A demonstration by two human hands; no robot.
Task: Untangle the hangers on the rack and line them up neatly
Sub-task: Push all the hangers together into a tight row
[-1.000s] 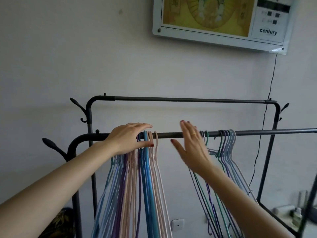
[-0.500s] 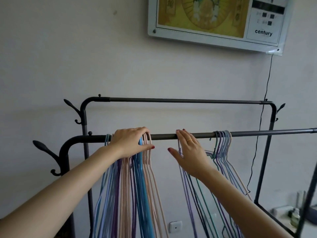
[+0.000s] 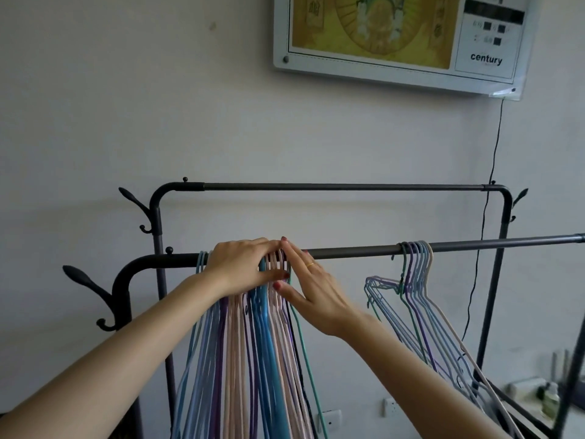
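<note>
Both hands squeeze a hanger bunch together on the front rail

At frame centre the left hand (image 3: pixel 240 267) grasps the packed hangers (image 3: pixel 253 343)' hooks while the right hand (image 3: pixel 311 294), fingers straight, presses them leftward, likely to close gaps; a second hanger cluster (image 3: pixel 414 280) waits right on the rail (image 3: pixel 348 251).

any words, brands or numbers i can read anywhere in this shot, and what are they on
"century": black lettering on the white right-hand panel of the wall panel above the rack.
Vertical characters on the panel's yellow picture, left and right of the round design: too blurred to read.
Small marks and dark blocks above "century": too blurred to read.
Bottle at lower right: any label is too small to read.
Nothing legible on the hangers.
</note>
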